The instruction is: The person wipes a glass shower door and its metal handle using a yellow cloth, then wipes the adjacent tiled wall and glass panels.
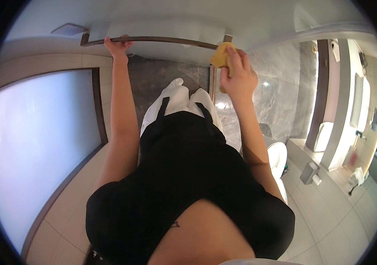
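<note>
A dark metal bar (172, 40) runs across in front of me, mounted on a smooth pale panel (181, 20). Near its left end, my left hand (119, 46) is wrapped around it, with the fingertips partly hidden behind the bar. My right hand (241, 74) holds a folded yellow cloth (223, 56). The cloth touches or overlaps the bar's right end, close to its mounting bracket (228, 38). Part of the cloth is hidden under my fingers.
A dark-framed frosted glass pane (49, 132) fills the left side. A white toilet (277, 157) stands to the right, near a toilet paper holder (310, 173). A raised threshold strip (212, 82) divides dark floor tiles (142, 74) from grey marbled tiles (274, 99).
</note>
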A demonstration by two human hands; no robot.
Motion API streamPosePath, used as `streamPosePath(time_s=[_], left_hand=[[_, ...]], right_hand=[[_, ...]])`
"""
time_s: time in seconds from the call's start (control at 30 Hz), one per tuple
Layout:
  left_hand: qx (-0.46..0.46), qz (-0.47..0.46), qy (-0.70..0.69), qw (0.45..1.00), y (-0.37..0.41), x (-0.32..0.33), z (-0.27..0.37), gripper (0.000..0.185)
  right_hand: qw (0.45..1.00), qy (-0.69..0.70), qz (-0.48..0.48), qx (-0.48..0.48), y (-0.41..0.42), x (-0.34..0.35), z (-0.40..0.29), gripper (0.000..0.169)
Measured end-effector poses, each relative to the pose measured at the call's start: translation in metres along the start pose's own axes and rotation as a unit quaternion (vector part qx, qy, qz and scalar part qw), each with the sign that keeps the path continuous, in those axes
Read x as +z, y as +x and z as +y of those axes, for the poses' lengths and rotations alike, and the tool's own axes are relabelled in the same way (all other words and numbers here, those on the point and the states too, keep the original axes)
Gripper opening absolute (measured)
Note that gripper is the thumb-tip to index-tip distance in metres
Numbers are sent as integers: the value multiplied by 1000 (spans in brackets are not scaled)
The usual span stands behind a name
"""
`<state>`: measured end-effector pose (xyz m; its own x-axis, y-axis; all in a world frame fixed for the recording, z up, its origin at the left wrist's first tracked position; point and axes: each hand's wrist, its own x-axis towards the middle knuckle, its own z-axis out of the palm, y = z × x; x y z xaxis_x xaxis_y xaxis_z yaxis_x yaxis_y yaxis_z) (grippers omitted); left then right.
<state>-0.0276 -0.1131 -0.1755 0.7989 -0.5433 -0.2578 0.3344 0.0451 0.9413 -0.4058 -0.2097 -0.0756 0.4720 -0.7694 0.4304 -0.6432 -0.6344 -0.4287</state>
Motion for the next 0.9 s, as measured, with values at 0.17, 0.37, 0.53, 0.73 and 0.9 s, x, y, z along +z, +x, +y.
streamPosePath(time_s=[0.17, 0.37, 0.53, 0.73, 0.9], left_hand=[[12, -37, -13, 999, -5, 0, 3, 78], [20, -48, 20, 998, -12, 11, 12, 78], [27, -150, 37, 988, -2, 4, 7, 79], [26, -226, 64, 972, 1, -4, 3, 85], [-134, -116, -95, 980, 4, -8, -15, 64]], right_hand=[[1000, 15, 5, 16, -2, -8, 7, 52], [996, 38, 69, -31, 13, -14, -30, 51], [998, -33, 20, -42, 21, 32, -74, 52], [996, -48, -5, -78, 32, 92, -156, 55], [990, -34, -1, -136, 48, 140, -230, 57]])
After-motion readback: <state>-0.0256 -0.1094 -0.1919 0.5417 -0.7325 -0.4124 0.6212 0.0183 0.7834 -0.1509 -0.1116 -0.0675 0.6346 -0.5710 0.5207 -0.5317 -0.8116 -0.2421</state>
